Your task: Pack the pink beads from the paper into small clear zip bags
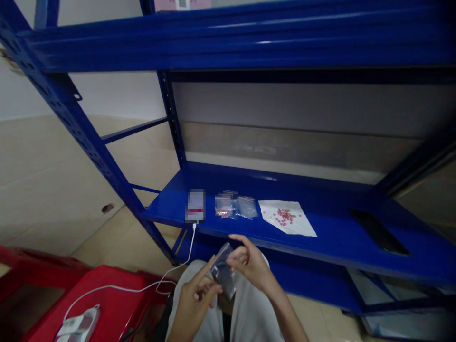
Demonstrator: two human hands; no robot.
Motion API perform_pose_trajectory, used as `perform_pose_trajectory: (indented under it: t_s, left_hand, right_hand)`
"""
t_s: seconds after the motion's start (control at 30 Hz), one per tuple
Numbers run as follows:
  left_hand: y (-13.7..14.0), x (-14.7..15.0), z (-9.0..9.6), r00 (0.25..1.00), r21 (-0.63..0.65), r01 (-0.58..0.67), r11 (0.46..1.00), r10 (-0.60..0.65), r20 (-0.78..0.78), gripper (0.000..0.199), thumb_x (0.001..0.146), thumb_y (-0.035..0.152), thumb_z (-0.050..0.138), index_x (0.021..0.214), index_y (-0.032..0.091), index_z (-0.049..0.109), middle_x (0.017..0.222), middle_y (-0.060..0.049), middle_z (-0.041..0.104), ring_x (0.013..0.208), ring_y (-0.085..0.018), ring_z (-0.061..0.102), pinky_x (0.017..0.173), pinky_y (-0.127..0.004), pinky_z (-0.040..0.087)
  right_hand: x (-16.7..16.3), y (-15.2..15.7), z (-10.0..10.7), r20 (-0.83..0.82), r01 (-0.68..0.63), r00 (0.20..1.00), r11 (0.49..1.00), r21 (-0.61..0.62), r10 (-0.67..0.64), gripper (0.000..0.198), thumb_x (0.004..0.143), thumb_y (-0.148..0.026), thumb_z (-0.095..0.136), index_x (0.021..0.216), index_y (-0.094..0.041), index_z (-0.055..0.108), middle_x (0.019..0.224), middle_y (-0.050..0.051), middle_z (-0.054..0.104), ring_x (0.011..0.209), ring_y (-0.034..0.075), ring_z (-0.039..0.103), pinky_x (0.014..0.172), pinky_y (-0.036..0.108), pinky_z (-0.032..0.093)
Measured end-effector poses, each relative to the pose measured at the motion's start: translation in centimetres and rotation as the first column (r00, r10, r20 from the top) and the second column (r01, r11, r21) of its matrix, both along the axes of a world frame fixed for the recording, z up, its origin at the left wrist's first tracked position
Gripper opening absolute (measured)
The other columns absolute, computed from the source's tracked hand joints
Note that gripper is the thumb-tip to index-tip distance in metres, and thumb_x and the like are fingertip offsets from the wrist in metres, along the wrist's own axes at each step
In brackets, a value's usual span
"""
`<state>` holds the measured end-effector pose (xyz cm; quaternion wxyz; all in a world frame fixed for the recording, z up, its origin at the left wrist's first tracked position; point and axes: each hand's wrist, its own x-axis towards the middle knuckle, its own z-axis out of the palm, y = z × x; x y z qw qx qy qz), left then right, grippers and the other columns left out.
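Note:
Above my lap, a small clear zip bag (224, 275) is held between my two hands. My left hand (197, 292) is closed on its left edge, thumb and fingers pinching the plastic. At the upper right of the bag, my right hand (251, 263) has its thumb and fingers bent together on the plastic. Whether anything is inside the held bag is hard to make out. On the blue shelf beyond lie more clear zip bags (246, 207), one with pink pieces (224, 213) in it. To their right, a white sheet (301, 225) carries loose pink beads (281, 221) and small brownish pieces.
A phone (195, 206) lies on the blue shelf (331, 209), plugged into a white cable (190, 247). A black tray-like object (379, 231) lies at the right. A red stool (114, 294) with a white power strip (80, 325) stands at lower left. An upper shelf beam (249, 40) crosses above.

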<state>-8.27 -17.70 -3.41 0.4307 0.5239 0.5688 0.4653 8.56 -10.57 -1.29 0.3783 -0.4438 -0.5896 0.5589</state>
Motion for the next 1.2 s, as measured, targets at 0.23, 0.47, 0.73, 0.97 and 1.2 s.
perform_pose_trajectory:
  t_s: [0.23, 0.47, 0.73, 0.97, 1.2]
  left_hand:
    - [-0.6, 1.6, -0.4, 0.998, -0.013, -0.030, 0.999, 0.029, -0.058, 0.048, 0.074, 0.045, 0.058, 0.114, 0.017, 0.060, 0.058, -0.002, 0.066, 0.039, -0.009, 0.051, 0.043, -0.019, 0.046]
    - [-1.0, 1.5, 0.0, 0.986, 0.113, -0.123, 0.986, 0.135, -0.100, 0.043, 0.076, 0.040, 0.058, 0.113, 0.018, 0.060, 0.054, 0.001, 0.063, 0.038, -0.007, 0.050, 0.040, -0.015, 0.042]
    - [2.7, 1.5, 1.7, 0.878, 0.354, 0.120, 0.927, 0.067, -0.473, 0.021, 0.081, 0.025, 0.050, 0.089, 0.022, 0.070, 0.067, -0.004, 0.068, 0.058, -0.013, 0.061, 0.052, -0.021, 0.047]
    - [14.6, 3.6, 2.2, 0.622, 0.451, 0.033, 0.892, 0.335, -0.707, 0.033, 0.084, 0.030, 0.047, 0.113, 0.018, 0.058, 0.117, -0.012, 0.060, 0.110, -0.025, 0.053, 0.091, -0.041, 0.041]
    - [18.8, 4.2, -1.8, 0.354, 0.350, -0.015, 0.937, 0.332, -0.874, 0.040, 0.088, 0.033, 0.039, 0.115, 0.010, 0.057, 0.136, -0.017, 0.042, 0.130, -0.031, 0.028, 0.099, -0.047, 0.030]
  right_hand:
    - [3.9, 9.8, 2.0, 0.088, 0.439, 0.871, 0.845, 0.306, -0.484, 0.046, 0.068, -0.039, 0.063, 0.107, -0.019, 0.051, 0.065, 0.000, 0.066, 0.052, 0.017, 0.063, 0.051, 0.026, 0.045]
    - [4.3, 14.1, -1.8, 0.388, 0.458, 0.642, 0.737, 0.497, -0.661, 0.013, 0.072, -0.028, 0.056, 0.078, -0.019, 0.064, 0.082, 0.006, 0.067, 0.070, 0.021, 0.062, 0.060, 0.028, 0.040]
    - [4.1, 12.5, -1.1, 0.369, 0.431, 0.553, 0.635, 0.641, -0.747, 0.025, 0.077, -0.040, 0.054, 0.079, -0.020, 0.069, 0.101, 0.009, 0.060, 0.086, 0.022, 0.055, 0.059, 0.028, 0.039]
    - [8.1, 9.9, -0.9, 0.211, 0.385, 0.710, 0.621, 0.682, -0.672, 0.027, 0.082, -0.039, 0.049, 0.080, -0.018, 0.066, 0.073, 0.004, 0.066, 0.059, 0.015, 0.055, 0.064, 0.027, 0.042]
    - [11.2, 7.1, -0.2, 0.283, 0.295, 0.736, 0.667, 0.684, -0.616, 0.024, 0.083, -0.037, 0.050, 0.088, -0.021, 0.067, 0.085, 0.004, 0.068, 0.074, 0.016, 0.060, 0.071, 0.027, 0.044]
